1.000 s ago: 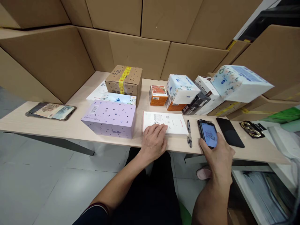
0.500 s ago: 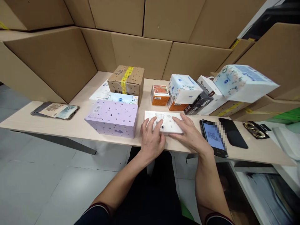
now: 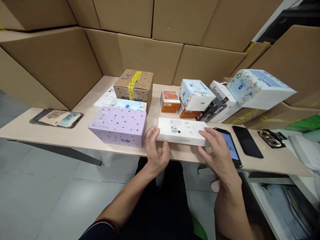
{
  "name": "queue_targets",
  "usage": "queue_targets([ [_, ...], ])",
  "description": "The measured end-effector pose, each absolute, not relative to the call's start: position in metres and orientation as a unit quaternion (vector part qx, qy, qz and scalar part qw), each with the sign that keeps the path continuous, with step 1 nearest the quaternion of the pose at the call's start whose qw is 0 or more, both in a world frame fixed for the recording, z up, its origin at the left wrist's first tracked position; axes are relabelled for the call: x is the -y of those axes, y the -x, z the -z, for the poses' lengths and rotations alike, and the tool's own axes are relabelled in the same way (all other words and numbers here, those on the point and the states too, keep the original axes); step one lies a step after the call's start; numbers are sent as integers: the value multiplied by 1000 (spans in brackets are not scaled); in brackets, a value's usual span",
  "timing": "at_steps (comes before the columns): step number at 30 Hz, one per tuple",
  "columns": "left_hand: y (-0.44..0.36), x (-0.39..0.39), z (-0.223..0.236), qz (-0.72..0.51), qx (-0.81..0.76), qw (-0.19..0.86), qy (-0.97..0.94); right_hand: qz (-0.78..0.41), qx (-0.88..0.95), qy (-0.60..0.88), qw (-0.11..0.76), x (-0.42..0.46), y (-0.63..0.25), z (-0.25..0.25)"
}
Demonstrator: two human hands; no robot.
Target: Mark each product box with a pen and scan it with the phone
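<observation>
White box (image 3: 182, 129) is between hands (image 3: 157, 150), perhaps raised

We cannot make out the fine print on the white box (image 3: 185, 127), whose right end the right hand (image 3: 217, 153) partly covers, and we see only part of the phone (image 3: 232, 146) behind that hand. We lose the upper cardboard boxes (image 3: 125, 16) at the top edge and the left sleeve (image 3: 100, 230) at the bottom, and we find the dark, streaked things (image 3: 287, 206) at the lower right too blurred to name.
</observation>
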State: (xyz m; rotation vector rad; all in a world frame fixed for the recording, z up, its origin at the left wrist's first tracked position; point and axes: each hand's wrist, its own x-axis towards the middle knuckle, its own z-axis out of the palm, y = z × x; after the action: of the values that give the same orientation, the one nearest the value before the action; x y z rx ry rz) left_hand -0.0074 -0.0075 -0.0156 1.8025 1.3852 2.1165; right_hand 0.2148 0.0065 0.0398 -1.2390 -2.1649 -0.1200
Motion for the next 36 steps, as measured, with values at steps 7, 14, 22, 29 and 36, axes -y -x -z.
queue_targets([
  [7,4,6,26,-698,-433,52,-567,21,783,502,366,5,-217,-49],
  [14,6,9,14,-671,-438,14,-598,-178,643,528,525,-6,-190,-67],
  [22,6,9,8,-633,-441,-18,-635,92,665,512,536,-94,-142,-98],
  [29,6,8,8,-621,-425,-13,-658,87,679,554,474,-126,-121,-95],
  [36,4,5,16,-589,-435,-6,-681,-71,803,413,424,-48,-86,-109],
])
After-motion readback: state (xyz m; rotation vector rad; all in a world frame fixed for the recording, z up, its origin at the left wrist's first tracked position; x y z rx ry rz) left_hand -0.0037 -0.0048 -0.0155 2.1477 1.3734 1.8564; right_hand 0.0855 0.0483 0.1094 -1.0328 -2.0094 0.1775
